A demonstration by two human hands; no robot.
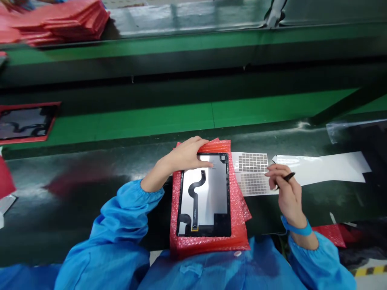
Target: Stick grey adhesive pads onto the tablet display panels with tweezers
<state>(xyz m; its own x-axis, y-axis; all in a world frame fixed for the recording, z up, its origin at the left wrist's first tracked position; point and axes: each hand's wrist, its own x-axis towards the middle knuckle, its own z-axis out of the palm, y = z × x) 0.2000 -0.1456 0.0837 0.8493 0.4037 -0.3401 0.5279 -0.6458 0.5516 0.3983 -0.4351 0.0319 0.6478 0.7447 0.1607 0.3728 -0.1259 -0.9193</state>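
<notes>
A tablet screen panel (211, 189) lies back side up, with a black ribbon cable curving over its silver back. It rests on red bubble-wrap bags (238, 229) at the bench edge before me. My left hand (187, 155) is spread over the panel's upper left corner, thumb reaching across the silver back. In my right hand (287, 193) is a slim black pen-like tool (289, 176); its exact kind is unclear. That hand hovers at the right end of two sticker sheets (252, 173) with grids of small grey squares, just right of the bags.
A white backing strip (329, 167) lies right of the sheets. On the green belt (136, 125), another panel (24, 123) sits on red wrap at left. Red bags (60, 22) are stacked on the far shelf. A dark post (347, 102) slants in at right.
</notes>
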